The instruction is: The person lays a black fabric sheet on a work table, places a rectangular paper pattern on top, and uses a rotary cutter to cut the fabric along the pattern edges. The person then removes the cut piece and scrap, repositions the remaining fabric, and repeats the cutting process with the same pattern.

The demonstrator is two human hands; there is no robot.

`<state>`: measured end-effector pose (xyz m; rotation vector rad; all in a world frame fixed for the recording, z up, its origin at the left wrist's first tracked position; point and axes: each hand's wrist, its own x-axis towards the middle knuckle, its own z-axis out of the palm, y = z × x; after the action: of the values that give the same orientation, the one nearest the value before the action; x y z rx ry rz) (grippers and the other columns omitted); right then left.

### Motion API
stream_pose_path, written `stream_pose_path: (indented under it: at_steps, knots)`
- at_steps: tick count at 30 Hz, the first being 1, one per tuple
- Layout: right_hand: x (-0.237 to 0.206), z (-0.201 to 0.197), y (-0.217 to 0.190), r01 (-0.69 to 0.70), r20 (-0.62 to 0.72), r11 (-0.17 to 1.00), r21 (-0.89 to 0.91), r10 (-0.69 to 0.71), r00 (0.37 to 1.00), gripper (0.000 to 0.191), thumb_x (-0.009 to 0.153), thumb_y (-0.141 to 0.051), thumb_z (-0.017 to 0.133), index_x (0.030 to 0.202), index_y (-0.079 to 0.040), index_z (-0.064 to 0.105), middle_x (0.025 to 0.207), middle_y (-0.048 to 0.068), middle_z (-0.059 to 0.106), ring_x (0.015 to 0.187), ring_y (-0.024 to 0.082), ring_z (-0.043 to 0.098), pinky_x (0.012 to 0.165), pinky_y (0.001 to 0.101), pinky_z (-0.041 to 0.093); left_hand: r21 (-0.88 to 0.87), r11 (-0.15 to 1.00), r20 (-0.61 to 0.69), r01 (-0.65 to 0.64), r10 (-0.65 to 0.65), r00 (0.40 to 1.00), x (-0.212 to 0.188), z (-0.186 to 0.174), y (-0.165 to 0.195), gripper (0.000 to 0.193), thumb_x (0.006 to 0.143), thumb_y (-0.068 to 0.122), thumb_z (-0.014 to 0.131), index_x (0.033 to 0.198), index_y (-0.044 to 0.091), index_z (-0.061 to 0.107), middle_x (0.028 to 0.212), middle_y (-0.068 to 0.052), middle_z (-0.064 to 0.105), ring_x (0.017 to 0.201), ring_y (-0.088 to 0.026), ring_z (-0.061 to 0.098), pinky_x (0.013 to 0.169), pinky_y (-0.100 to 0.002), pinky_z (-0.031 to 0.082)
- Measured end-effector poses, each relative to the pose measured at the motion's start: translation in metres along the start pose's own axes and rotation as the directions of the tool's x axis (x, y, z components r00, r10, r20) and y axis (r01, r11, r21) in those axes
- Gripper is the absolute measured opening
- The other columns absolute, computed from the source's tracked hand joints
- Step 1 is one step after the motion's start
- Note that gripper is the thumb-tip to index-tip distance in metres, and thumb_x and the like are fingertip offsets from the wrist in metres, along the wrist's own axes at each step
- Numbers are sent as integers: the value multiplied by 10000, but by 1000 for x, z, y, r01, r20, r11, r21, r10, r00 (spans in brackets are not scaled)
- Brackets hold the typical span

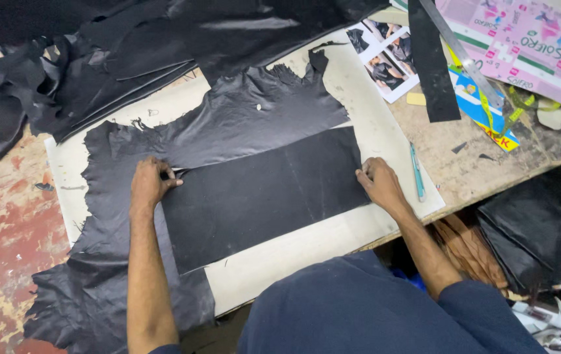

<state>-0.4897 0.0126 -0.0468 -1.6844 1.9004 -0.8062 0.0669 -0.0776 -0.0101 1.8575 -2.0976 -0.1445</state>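
A black rectangular pattern piece (264, 193) lies flat on a larger black leather hide (228, 124), which is spread over a white cutting board (385, 131). My left hand (149, 183) presses on the pattern's upper left corner, fingers curled, perhaps around a small tool that I cannot make out. My right hand (377, 182) rests with bent fingers on the pattern's right edge, holding it down. The hide's ragged edge hangs off the board toward the lower left.
A pile of black leather pieces (130, 46) fills the top left. A teal pen (417, 172) lies right of my right hand. A black strip (431, 62), metal ruler (461, 56), yellow tape measure (497, 111), photo sheet (385, 59) and pink printed paper (529, 46) crowd the top right.
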Motion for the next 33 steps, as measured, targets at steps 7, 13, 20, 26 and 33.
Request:
stream_pose_path:
  at_steps: [7,13,20,26,33]
  knots:
    - [7,39,-125,61,169,732,679,-236,957,326,950,-50,688,1228,-64,517,1007,39,563,775,33,536,651,187,459,-275,961,-55,-40,26,998,-2,4,-12,368,688,183,917,987,56,743,1057,-122,724,1008,-328,638,887,-432,504]
    - [6,77,-227,-128,714,768,628,-503,486,699,937,-123,636,1535,-207,284,1573,86,398,1250,167,600,1003,326,554,-564,811,121,154,-103,987,9,13,-52,252,916,50,695,1164,76,726,1049,-92,743,992,-220,683,881,-354,528]
    - [33,102,-185,963,598,249,107,-790,137,657,823,61,509,1360,-291,645,1548,-44,448,1499,229,319,1136,513,262,-442,896,-293,-46,-95,951,3,10,-70,287,881,37,742,1150,128,789,1081,-70,727,1007,-231,585,947,-374,452]
    - [57,143,-197,950,451,61,307,-888,-89,204,944,-85,629,1131,-75,707,1136,72,717,1154,211,677,1179,463,398,-268,962,-417,51,-164,894,12,19,-62,309,845,157,826,1116,307,828,1101,-28,566,978,-225,500,928,-361,440]
    - [7,34,-194,891,344,183,415,-938,33,131,860,-125,697,973,-90,753,918,19,727,788,152,719,585,299,560,-265,960,-413,91,-199,889,9,23,-66,306,872,194,825,1149,322,829,1120,-4,551,968,-205,484,907,-366,409]
